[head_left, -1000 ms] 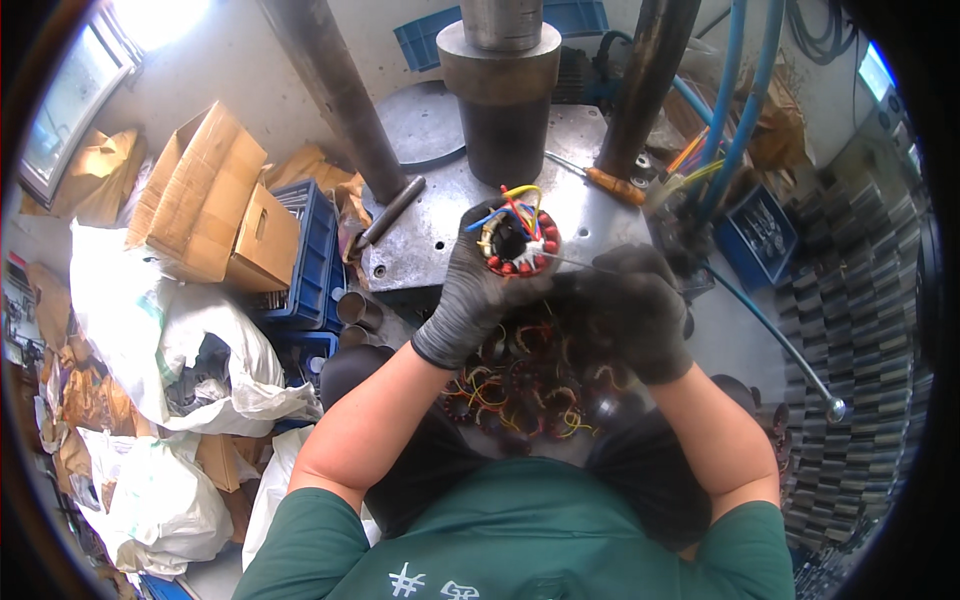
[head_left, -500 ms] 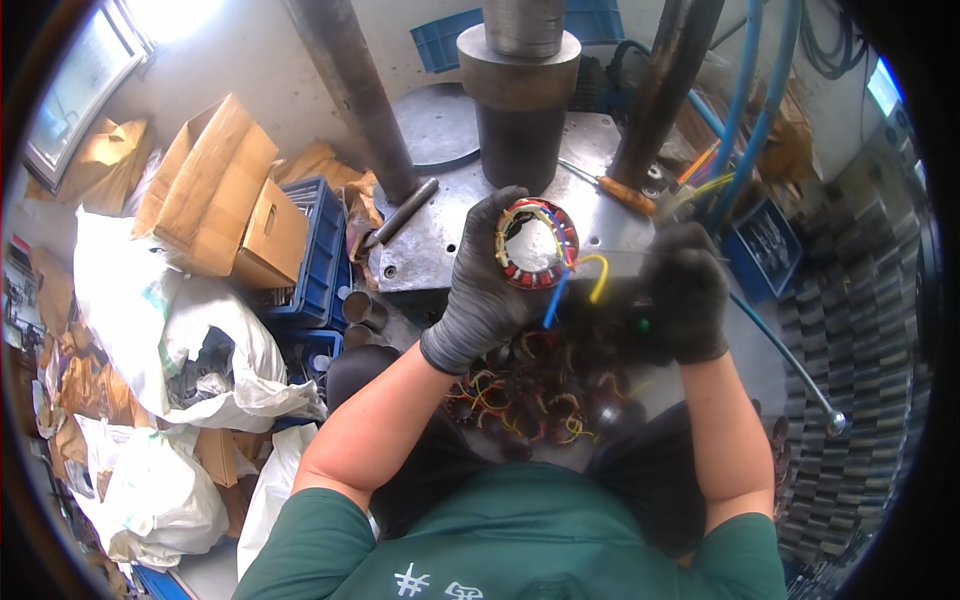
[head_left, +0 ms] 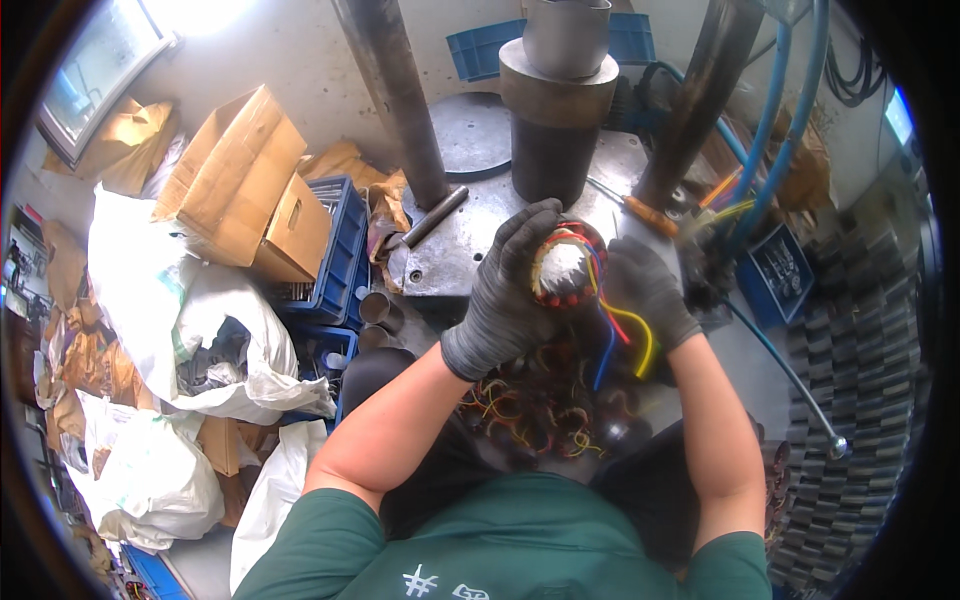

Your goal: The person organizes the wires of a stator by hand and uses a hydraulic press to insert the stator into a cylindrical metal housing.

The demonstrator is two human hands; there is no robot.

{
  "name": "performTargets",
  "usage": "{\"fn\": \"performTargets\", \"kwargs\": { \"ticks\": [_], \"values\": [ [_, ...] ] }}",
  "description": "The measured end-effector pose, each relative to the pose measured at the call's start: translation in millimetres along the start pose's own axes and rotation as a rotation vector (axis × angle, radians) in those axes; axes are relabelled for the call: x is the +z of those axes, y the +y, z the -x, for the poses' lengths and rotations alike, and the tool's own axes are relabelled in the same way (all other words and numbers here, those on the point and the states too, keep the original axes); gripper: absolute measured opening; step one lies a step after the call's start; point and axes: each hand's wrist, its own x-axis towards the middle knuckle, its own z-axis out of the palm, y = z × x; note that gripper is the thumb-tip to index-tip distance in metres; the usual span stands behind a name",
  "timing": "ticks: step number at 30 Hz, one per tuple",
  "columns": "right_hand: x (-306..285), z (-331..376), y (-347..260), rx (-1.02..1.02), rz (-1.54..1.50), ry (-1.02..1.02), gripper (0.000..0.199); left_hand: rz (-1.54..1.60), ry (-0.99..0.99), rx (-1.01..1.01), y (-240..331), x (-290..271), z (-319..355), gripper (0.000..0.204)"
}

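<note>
Shift: since the earlier frame, the right gloved hand [head_left: 648, 290] has come in close to the stator [head_left: 562, 298], and a red wire now hangs beside the yellow and blue.
Left gloved hand [head_left: 508, 285]: grasps the stator by its left side, fingers along the rim.
Right gloved hand: half-curled at the stator's right side; I cannot tell whether it grips.
Stator: held above the front edge of the press plate [head_left: 450, 268].
Risk: the lead wires [head_left: 648, 345] could snag on the right fingers and strain their joints if the ring is turned; a loose left hold could drop it onto the wired parts [head_left: 535, 405] below.
Stator make: round, with red segments; whitish in the bore, cause unclear.
Lead wires: slim, flexible, curving.
Press plate: scuffed grey metal; smooth steel bar [head_left: 436, 217] near its left edge, wooden-handled tool [head_left: 650, 215] near its right.
Press ram [head_left: 553, 150]: thick, dark, collared cylinder toward the rear edge.
</note>
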Motion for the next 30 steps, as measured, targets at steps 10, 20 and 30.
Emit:
{"fn": "performTargets", "kwargs": {
  "ticks": [10, 20, 30],
  "values": [
    [-50, -17, -122, 0.255, -1.151, 0.11, 0.068, 0.804, 0.027, -0.363, 26, 18, 10, 0.111],
    [-49, -13, -143, 0.31, -1.711, 0.34, 0.074, 0.362, -0.084, -0.407, 35, 34, 19, 0.088],
    [-54, -9, -121, 0.494, -1.332, 0.046, 0.075, 0.442, -0.237, -0.668, 23, 22, 13, 0.068]
  ]
}}
